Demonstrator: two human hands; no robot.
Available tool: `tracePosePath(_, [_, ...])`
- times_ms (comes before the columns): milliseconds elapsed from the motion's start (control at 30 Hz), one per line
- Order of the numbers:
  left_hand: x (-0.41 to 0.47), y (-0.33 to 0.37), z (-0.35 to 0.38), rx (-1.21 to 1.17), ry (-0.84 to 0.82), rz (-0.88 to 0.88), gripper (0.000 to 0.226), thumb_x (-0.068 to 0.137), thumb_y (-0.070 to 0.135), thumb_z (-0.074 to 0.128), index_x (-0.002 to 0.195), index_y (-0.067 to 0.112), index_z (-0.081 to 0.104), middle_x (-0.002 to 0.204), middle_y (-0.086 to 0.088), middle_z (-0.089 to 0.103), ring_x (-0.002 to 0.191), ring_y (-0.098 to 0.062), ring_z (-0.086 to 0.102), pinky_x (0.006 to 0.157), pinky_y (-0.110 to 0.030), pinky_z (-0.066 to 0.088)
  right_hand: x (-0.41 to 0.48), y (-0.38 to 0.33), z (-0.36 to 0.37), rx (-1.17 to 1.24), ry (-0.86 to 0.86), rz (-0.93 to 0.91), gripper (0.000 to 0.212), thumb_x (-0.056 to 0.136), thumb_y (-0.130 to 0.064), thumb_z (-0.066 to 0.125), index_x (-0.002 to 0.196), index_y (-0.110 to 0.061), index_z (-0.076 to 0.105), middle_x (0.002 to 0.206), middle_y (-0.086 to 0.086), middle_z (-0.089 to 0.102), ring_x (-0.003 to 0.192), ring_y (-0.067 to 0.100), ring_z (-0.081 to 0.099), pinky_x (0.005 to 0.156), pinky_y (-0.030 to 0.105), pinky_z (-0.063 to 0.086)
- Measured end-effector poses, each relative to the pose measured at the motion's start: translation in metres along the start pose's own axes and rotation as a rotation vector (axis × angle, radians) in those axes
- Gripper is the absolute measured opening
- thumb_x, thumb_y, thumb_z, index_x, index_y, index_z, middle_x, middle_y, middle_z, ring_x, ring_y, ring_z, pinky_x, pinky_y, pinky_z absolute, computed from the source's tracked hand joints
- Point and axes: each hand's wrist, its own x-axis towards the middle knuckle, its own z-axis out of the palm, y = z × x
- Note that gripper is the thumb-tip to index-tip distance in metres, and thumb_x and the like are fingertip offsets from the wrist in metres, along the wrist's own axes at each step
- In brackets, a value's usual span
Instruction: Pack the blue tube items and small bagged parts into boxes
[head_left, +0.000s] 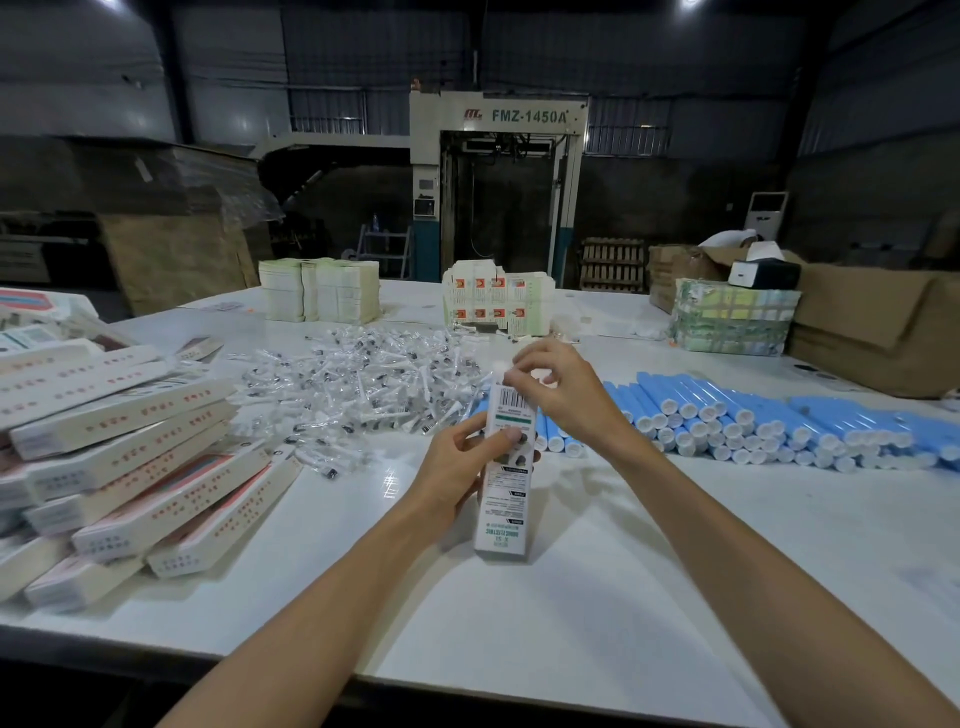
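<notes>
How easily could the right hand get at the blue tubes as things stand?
Probably yes, easily, once it lets go: the right hand pinches at the top of the white box, which the left hand holds, and the blue tubes lie just beside it, nothing between.

The right hand (563, 395) covers the top of the box (506, 504) (fine print too small to read).
</notes>
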Motion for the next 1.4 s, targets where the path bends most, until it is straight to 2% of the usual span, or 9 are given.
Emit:
tracePosePath(167, [0.001, 0.001, -0.001, 0.014, 0.04, 0.015, 0.029, 0.098, 0.021, 0.077, 0.127, 0.019, 0.078, 0.124, -0.016, 0.077, 0.118, -0.046, 0.071, 0.104, -0.066, 0.053, -0.025, 0.015, 0.005, 0.186, 0.159, 0.098, 0.027, 0.106, -0.028, 0.06, 0.133, -0.025, 0.062, 0.125, -0.005, 0.058, 0.112, 0.005, 0.059, 0.093, 0.025, 0.049])
tracePosePath(267, [0.003, 0.002, -0.001, 0.018, 0.043, 0.033, 0.029, 0.099, 0.02, 0.077, 0.128, 0.018, 0.077, 0.125, -0.018, 0.076, 0.119, -0.052, 0.068, 0.101, -0.069, 0.054, -0.044, 0.024, 0.012, 0.299, 0.084, 0.137, 0.038, 0.103, -0.032, 0.065, 0.139, -0.032, 0.053, 0.12, -0.01, 0.066, 0.108, 0.007, 0.064, 0.087, 0.022, 0.051])
tracePosePath(400, [0.002, 0.002, 0.0, 0.04, 0.027, 0.1, 0.043, 0.096, 0.02, 0.082, 0.137, 0.026, 0.068, 0.121, -0.012, 0.079, 0.113, -0.041, 0.075, 0.088, -0.051, 0.062, -0.056, 0.026, 0.023, 0.42, 0.049, 0.105, 0.052, 0.099, -0.018, 0.073, 0.144, -0.03, 0.051, 0.117, -0.012, 0.072, 0.11, 0.016, 0.069, 0.093, 0.03, 0.056])
tracePosePath(567, [-0.001, 0.004, -0.004, 0.091, -0.021, 0.233, 0.069, 0.097, 0.021, 0.082, 0.149, 0.048, 0.044, 0.116, -0.012, 0.081, 0.106, -0.029, 0.079, 0.078, -0.031, 0.063, -0.058, 0.022, 0.023, 0.511, 0.038, 0.094, 0.048, 0.1, -0.014, 0.07, 0.144, -0.028, 0.056, 0.118, -0.01, 0.071, 0.112, 0.014, 0.066, 0.09, 0.026, 0.056])
tracePosePath(867, [-0.001, 0.003, -0.004, 0.137, -0.052, 0.218, 0.056, 0.096, 0.019, 0.082, 0.145, 0.033, 0.058, 0.117, -0.012, 0.08, 0.105, -0.028, 0.078, 0.082, -0.035, 0.062, -0.06, 0.019, 0.017, 0.525, -0.034, 0.142, 0.029, 0.102, -0.011, 0.064, 0.124, -0.03, 0.063, 0.118, -0.006, 0.069, 0.111, 0.008, 0.065, 0.091, 0.025, 0.055])
tracePosePath(967, [-0.002, 0.002, -0.005, 0.143, -0.061, 0.203, 0.056, 0.095, 0.019, 0.084, 0.144, 0.031, 0.06, 0.115, -0.014, 0.081, 0.105, -0.031, 0.079, 0.081, -0.036, 0.063, -0.059, 0.022, 0.016, 0.462, -0.077, 0.168, 0.028, 0.101, -0.013, 0.066, 0.128, -0.021, 0.063, 0.119, -0.003, 0.072, 0.113, 0.014, 0.066, 0.096, 0.029, 0.055])
tracePosePath(1100, [-0.004, 0.004, -0.004, 0.133, -0.091, 0.192, 0.048, 0.091, 0.027, 0.084, 0.131, 0.047, 0.066, 0.115, -0.012, 0.081, 0.103, -0.03, 0.079, 0.082, -0.037, 0.064, -0.059, 0.024, 0.01, 0.471, -0.071, 0.162, 0.02, 0.104, -0.019, 0.064, 0.124, -0.019, 0.067, 0.112, -0.002, 0.076, 0.107, 0.021, 0.069, 0.089, 0.029, 0.057])
tracePosePath(1200, [-0.003, 0.003, -0.003, 0.122, -0.11, 0.169, 0.049, 0.092, 0.025, 0.084, 0.133, 0.043, 0.065, 0.116, -0.013, 0.081, 0.101, -0.03, 0.079, 0.083, -0.039, 0.065, -0.06, 0.027, 0.004, 0.578, 0.013, 0.183, 0.018, 0.108, -0.025, 0.057, 0.12, -0.015, 0.066, 0.104, 0.012, 0.077, 0.095, 0.035, 0.071, 0.084, 0.039, 0.059])
tracePosePath(1400, [-0.004, -0.001, -0.001, 0.102, -0.183, 0.09, 0.058, 0.088, 0.028, 0.087, 0.138, 0.044, 0.063, 0.119, -0.015, 0.08, 0.106, -0.034, 0.079, 0.082, -0.04, 0.064, -0.057, 0.035, 0.003, 0.63, 0.035, 0.264, 0.017, 0.107, -0.021, 0.058, 0.123, -0.013, 0.061, 0.095, 0.015, 0.079, 0.08, 0.021, 0.069, 0.069, 0.032, 0.056])
